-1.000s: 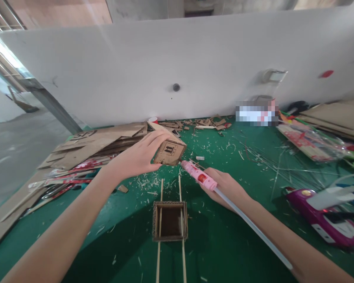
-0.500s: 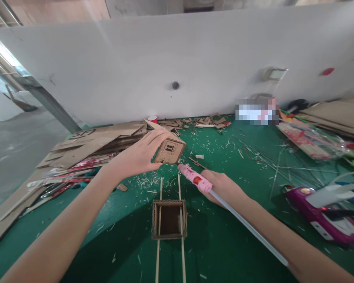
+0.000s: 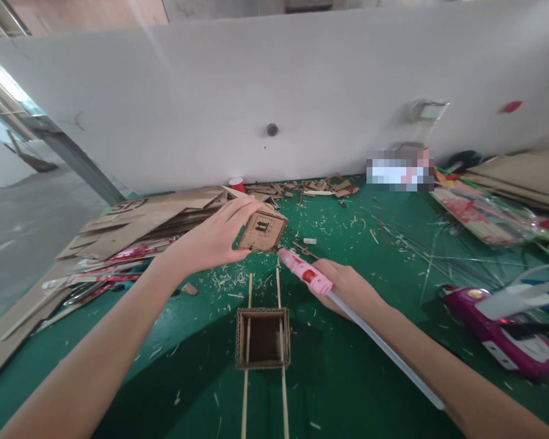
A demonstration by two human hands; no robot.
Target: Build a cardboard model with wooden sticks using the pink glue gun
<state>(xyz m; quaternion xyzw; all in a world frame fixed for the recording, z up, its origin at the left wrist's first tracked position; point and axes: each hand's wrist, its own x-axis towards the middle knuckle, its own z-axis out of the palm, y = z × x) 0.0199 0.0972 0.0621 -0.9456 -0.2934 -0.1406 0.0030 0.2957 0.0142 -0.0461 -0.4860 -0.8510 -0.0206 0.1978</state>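
Observation:
Between the thumb and fingers of my left hand (image 3: 219,235) is a small cardboard box (image 3: 263,230), held tilted above the table, with two printed up-arrows on its side. My right hand (image 3: 343,283) grips a pink hot glue gun (image 3: 304,271). Its nozzle is at the box's lower right corner; whether it touches I cannot tell. A long clear glue stick (image 3: 387,347) sticks out from the gun's rear, along my forearm. Below my hands lies an open cardboard frame (image 3: 263,366), with two thin wooden sticks (image 3: 285,402) running through it.
Cardboard sheets (image 3: 165,213) and packaged tools (image 3: 105,277) lie at the left. Scraps (image 3: 324,186) line the wall. On the right are a purple power strip (image 3: 503,341), clear plastic rods (image 3: 412,244) and a packet of sticks (image 3: 476,213). Shavings litter the green table (image 3: 370,390).
The box in my left hand has tipped and shifted very slightly. The glue gun has moved a little to the right and up. Both hands keep their hold.

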